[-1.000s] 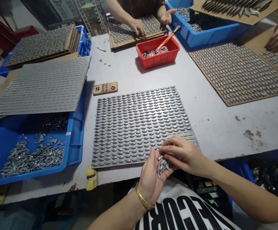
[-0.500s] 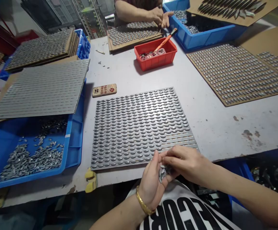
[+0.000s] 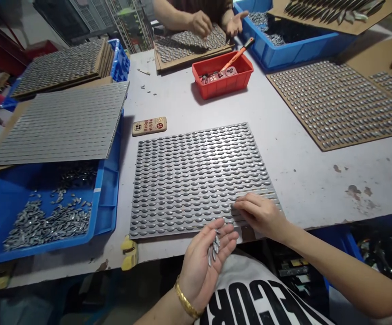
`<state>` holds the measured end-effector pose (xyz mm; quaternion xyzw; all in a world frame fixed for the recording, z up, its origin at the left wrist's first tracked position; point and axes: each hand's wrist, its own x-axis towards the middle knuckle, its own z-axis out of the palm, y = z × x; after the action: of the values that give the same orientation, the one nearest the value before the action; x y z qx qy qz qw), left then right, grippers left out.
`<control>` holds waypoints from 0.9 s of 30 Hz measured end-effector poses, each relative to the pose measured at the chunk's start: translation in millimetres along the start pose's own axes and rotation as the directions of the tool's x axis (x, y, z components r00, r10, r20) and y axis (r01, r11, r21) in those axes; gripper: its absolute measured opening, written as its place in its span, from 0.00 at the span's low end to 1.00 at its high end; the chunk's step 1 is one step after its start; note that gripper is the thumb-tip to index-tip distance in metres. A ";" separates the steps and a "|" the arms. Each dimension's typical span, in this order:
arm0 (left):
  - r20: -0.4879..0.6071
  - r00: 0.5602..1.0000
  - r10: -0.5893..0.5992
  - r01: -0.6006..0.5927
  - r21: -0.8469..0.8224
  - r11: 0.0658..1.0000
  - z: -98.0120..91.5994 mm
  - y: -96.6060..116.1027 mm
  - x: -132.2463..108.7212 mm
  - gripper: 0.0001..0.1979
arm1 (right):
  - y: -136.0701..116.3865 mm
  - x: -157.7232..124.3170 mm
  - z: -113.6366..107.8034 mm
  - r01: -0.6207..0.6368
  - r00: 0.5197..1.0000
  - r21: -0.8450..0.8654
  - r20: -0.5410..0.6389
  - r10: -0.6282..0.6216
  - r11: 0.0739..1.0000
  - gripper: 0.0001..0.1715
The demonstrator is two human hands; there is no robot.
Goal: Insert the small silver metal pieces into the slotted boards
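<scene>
My left hand (image 3: pixel 204 259) is palm up and cupped, with several small shiny grey spindle-shaped pieces (image 3: pixel 215 246) lying in it. The fingers of my right hand (image 3: pixel 261 215) are pinched together at the lower right of a grey board (image 3: pixel 260 194), at the end of a partly filled row. A small grey piece seems to be at those fingertips, largely hidden. Rows of the same kind of piece cover most of the board. Bare ridged strips show at its lower right, by my right hand.
At left, a blue bin (image 3: pixel 106 198) holds loose pieces beneath another grey board (image 3: pixel 60 122). A phone-shaped case (image 3: pixel 149 126), a red tray (image 3: pixel 223 85) and a filled brown board (image 3: pixel 338 104) lie beyond. A yellow block (image 3: pixel 129 253) sits at the table edge. A co-worker's hands (image 3: pixel 202 25) are opposite.
My right hand has moved from my left palm onto the board's lower right. My left hand has opened out and shifted left, baring the pieces. The co-worker's one hand has moved left over their board.
</scene>
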<state>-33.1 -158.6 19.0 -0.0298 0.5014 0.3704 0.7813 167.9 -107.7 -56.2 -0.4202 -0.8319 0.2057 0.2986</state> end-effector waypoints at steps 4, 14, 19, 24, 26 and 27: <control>0.045 0.998 -0.034 0.032 0.045 0.998 3.7 -0.5 3.7 0.13 | 2.8 0.7 -0.1 0.097 0.995 -0.158 0.051 -0.090 0.983 0.15; 0.099 0.995 -0.004 -0.002 0.062 0.998 10.3 -1.2 14.6 0.15 | -13.4 5.5 -17.9 0.039 0.998 0.046 0.049 -0.041 0.998 0.14; 0.098 0.990 0.101 -0.110 0.096 0.989 16.8 -6.3 17.4 0.09 | -38.5 6.5 -23.7 -0.033 0.998 0.169 0.062 0.023 0.985 0.13; 0.080 0.992 0.101 -0.111 0.132 0.985 15.9 -10.2 18.1 0.11 | -45.0 1.3 -24.7 -0.085 0.994 0.247 0.088 0.065 0.965 0.10; 0.092 0.991 0.093 -0.106 0.158 0.982 14.5 -12.6 19.0 0.12 | -44.1 -2.2 -25.8 -0.095 0.992 0.274 0.109 0.067 0.957 0.08; 0.094 0.992 0.088 -0.104 0.172 0.980 13.9 -13.7 19.4 0.12 | -43.4 -4.0 -26.2 -0.094 0.991 0.270 0.118 0.064 0.958 0.08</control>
<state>-9.8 -152.1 5.9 0.0797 0.4990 0.3628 0.7829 162.4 -133.0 -12.4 -0.3957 -0.7928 0.3533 0.3001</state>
